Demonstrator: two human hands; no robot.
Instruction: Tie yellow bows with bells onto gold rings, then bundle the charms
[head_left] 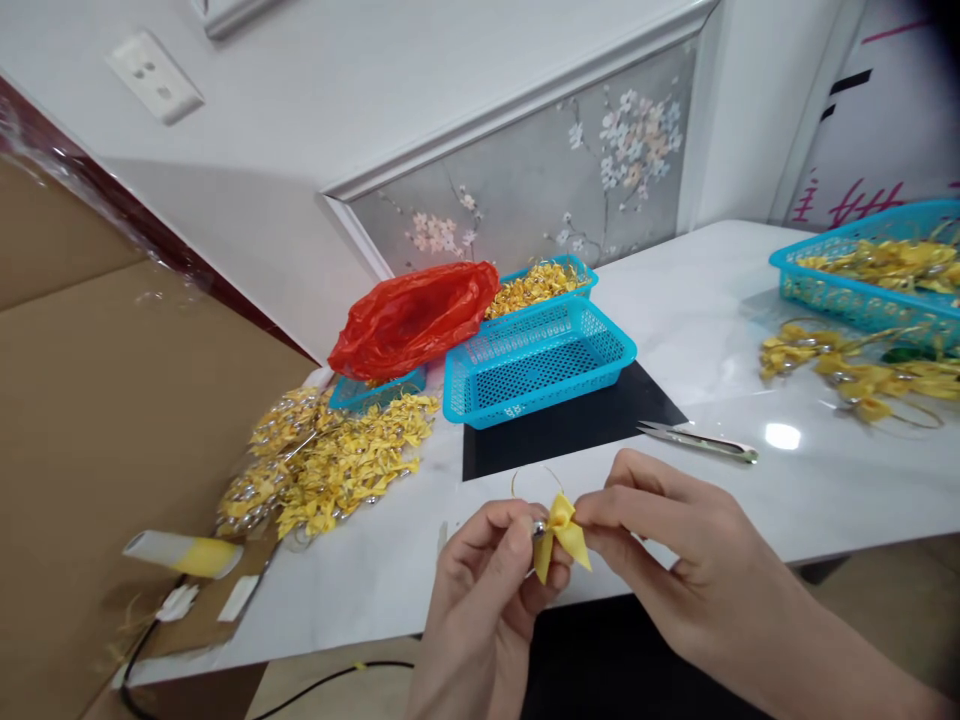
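A small yellow ribbon bow with a silver bead and a thin gold cord is held up over the front edge of the table. My left hand is closed, thumb and fingers pinching the bow at its bead side. My right hand pinches the bow's right loop between thumb and forefinger. Above the fingers the cord stands up in a thin loop. Just beyond my right hand lie thread snips on the white table.
An open blue basket rests on a black mat. Behind it stand a red plastic bag and another basket of yellow bows. Bow piles lie left; a filled basket and loose bows lie right. A cardboard box borders the left.
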